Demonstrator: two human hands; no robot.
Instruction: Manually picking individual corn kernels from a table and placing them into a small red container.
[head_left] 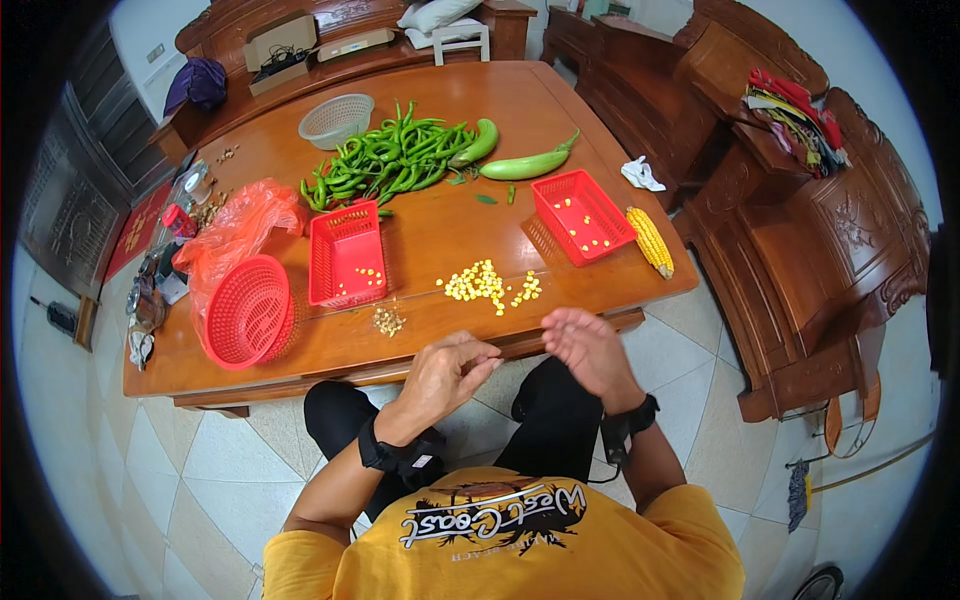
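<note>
Carved brown wooden benches and pale floor tiles surround a polished tabletop, where loose corn kernels lie near the front edge, in one larger cluster with a small group just to its right. They are bright yellow and plump, scattered close together in roughly a single layer. On the near side of them are the left hand and the right hand, apart from each other and from the kernels. The left fingers are curled, thumb close to the index finger, but whether they grip anything I cannot tell; the right fingers are open and slightly blurred, with nothing visible in them. My judgement is that the kernels are being sorted by hand, and that the next move calls for reaching forward and pinching single ones lightly, without scattering the rest. Farther out, a left red basket and a right red basket each hold some kernels; a corn cob lies just beside the right one, a small pile of pale bits sits in front of the left one, and green peppers are heaped behind
</note>
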